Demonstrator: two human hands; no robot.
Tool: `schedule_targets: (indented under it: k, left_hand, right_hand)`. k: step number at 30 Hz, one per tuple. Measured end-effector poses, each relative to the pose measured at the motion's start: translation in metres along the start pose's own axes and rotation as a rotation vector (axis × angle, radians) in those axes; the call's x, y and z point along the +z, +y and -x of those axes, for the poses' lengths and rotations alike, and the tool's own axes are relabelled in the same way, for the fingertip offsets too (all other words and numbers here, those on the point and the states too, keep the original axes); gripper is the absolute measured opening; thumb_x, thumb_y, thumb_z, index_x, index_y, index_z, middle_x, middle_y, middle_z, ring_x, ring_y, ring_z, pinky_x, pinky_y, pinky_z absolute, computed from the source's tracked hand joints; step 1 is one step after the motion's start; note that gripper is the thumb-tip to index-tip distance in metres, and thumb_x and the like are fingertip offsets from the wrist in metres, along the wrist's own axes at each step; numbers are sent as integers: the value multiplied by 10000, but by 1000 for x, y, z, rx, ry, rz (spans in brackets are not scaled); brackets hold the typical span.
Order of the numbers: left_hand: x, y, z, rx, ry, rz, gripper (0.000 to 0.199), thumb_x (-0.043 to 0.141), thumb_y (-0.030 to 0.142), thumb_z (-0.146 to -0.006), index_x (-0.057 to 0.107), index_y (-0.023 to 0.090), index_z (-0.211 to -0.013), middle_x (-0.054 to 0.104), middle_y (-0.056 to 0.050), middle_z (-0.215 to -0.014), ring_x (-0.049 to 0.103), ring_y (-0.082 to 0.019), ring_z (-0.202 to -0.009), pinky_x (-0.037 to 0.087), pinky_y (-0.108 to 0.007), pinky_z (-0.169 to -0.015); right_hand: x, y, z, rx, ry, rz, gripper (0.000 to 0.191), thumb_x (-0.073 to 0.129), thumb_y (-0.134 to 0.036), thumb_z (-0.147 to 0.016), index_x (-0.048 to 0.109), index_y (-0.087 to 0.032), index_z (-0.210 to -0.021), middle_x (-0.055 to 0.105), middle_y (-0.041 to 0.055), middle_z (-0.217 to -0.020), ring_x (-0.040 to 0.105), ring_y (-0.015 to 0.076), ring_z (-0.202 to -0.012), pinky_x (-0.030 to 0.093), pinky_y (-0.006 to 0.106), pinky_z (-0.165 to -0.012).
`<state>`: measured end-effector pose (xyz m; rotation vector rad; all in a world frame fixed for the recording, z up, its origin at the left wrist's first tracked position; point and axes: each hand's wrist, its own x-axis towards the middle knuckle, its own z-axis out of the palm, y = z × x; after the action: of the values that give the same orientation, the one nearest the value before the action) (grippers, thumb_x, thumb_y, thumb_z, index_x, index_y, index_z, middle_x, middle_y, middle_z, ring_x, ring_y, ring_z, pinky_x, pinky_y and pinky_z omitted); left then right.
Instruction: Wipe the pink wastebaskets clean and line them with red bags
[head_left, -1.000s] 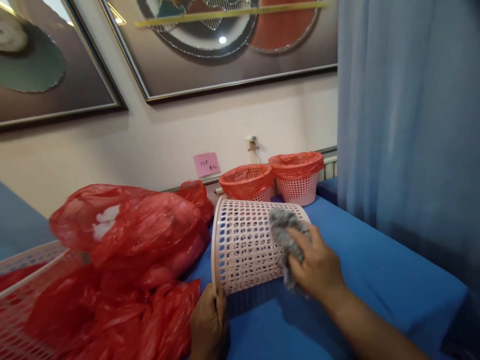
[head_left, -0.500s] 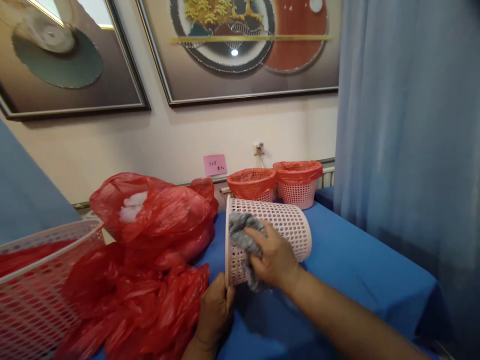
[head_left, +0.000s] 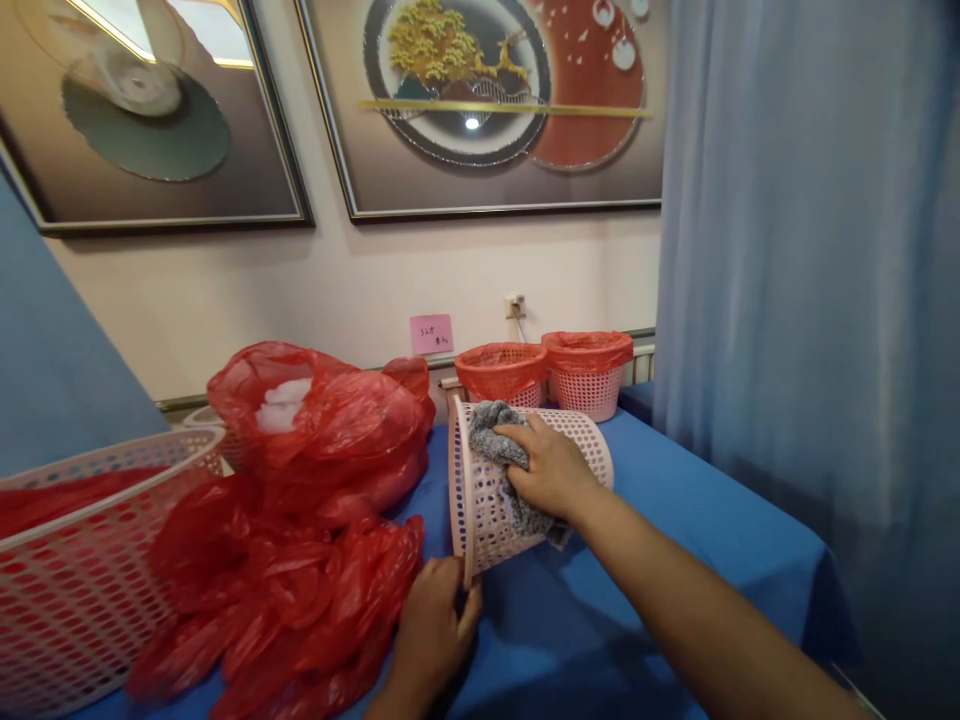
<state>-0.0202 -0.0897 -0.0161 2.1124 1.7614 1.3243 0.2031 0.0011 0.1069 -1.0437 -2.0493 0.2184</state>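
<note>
A pale pink perforated basket (head_left: 491, 515) lies on its side on the blue-covered table (head_left: 675, 500), its open end facing left. My left hand (head_left: 437, 615) grips the rim at its lower edge, thumb to the right and fingers curled. Pressed against the upper side of the basket is a grey cloth (head_left: 499, 430), held under my right hand (head_left: 551, 468). Part of the cloth hangs down the near side of the basket.
Crumpled red plastic bags (head_left: 300, 600) lie left of the basket, with a fuller red bag (head_left: 360, 420) behind. A large pink basket (head_left: 97, 570) stands far left. Two red-lined baskets (head_left: 589, 390) stand at the back, by the wall. A blue curtain (head_left: 757, 280) hangs at right.
My right hand and the cloth have moved up over the basket's side. The basket has turned slightly, so more of its open end shows. The camera view has shifted a little.
</note>
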Motion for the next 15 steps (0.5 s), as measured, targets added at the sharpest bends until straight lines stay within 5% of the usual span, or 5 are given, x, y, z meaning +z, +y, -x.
schedule_targets:
  k: [5, 8, 12, 15]
  left_hand:
    - [-12, 31, -41, -53, 95, 130, 444, 410, 535, -1048, 673, 183, -1111, 769, -76, -945, 734, -237, -816, 589, -338, -730]
    - [-9, 42, -62, -60, 127, 139, 484, 371, 568, -1071, 668, 186, -1070, 743, -41, -822, 719, -223, -717, 560, -307, -636]
    - [3, 36, -50, -48, 179, 101, 508, 364, 596, -1070, 650, 201, -928, 675, -15, -647, 658, -211, -553, 496, -297, -516]
    - [9, 22, -27, -12, 220, 83, 506, 375, 595, -1077, 659, 212, -909, 709, -33, -677, 686, -210, -577, 534, -298, -544]
  right_hand:
    - [25, -4, 27, -37, 4, -51, 572, 643, -169, -802, 700, -242, -1366, 619, 134, -1420, 689, 290, -1188, 555, 458, -1077]
    - [53, -3, 54, -118, 141, -58, 617, 645, -160, -761, 673, -218, -1375, 598, 161, -1455, 656, 327, -1258, 556, 504, -1096]
    - [75, 4, 75, -236, 217, -10, 673, 670, -174, -722, 649, -249, -1391, 589, 172, -1489, 649, 373, -1258, 581, 549, -1059]
    - [59, 31, 67, -193, 215, 18, 619, 640, -163, -746, 678, -253, -1357, 604, 153, -1470, 667, 344, -1239, 579, 513, -1060]
